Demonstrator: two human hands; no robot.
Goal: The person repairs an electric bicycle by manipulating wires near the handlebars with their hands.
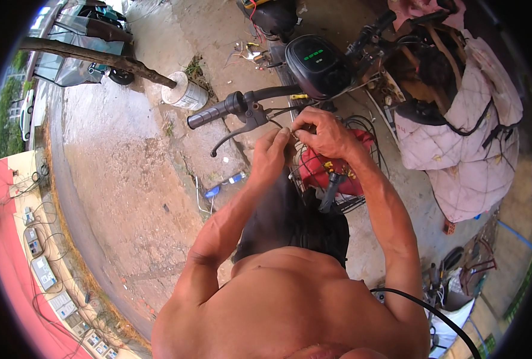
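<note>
The site is outdoor ground (122, 197) of worn, patchy concrete, damp-looking in its upper part. Along the left edge runs a pink and cream wall (2, 206) carrying grey boxes (43, 272) and loose wiring. A white bucket (185, 91) stands on the ground with a wooden pole (98, 55) leaning out of it.

Ahead of the person is a handlebar (276, 92) with a black ribbed grip (215, 111) and a dark brake lever (236, 133). A rounded black display unit (318, 66), showing green marks, is mounted to the right of the grip.

Left hand (270, 154): thumb and fingers drawn together in a pinch. Right hand (324, 134): likewise pinched, fingertips meeting those of the left. Between them is a small thin piece (293, 133), located just below the handlebar and to the right of the brake lever; its exact kind is too small to tell.

Below the right hand, a red cloth (314, 172) lies in a dark wire basket (352, 205). At the right, a pale pink quilted cover (469, 149) hangs in folds.
</note>
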